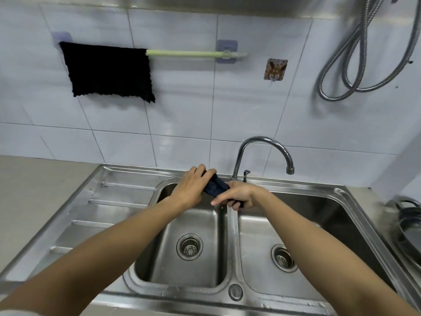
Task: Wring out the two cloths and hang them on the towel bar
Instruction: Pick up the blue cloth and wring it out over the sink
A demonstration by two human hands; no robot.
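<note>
Both hands meet above the divider of a steel double sink (232,226), each closed around one end of a dark blue cloth (215,187) that is bunched into a thick roll between them. The left hand (193,187) grips the far end with its fingers curled over the top, and the right hand (239,195) clamps the near end, knuckles up, with one finger sticking out toward the left. The roll hangs in the air, touching neither basin nor rim. The left basin (164,252) holds nothing but its round strainer (189,246) in the floor; the right basin (257,254) likewise shows only its strainer (283,258), partly hidden by the right forearm. A ridged drainboard (91,210) runs off the sink's left side. Behind the hands, a curved chrome tap (264,147) arches to the right, its spout over the right basin. Up on the white tiled wall, a pale green towel bar (186,53) sits on two stick-on brackets, and a black cloth (109,71) is draped over its left half, hanging flat. The bar's right half is bare. A small decorated hook (275,69) is stuck to the tiles right of the bar, and a metal hose (355,53) loops down farther right. At the right edge, dark pans (407,224) rest on the counter.
</note>
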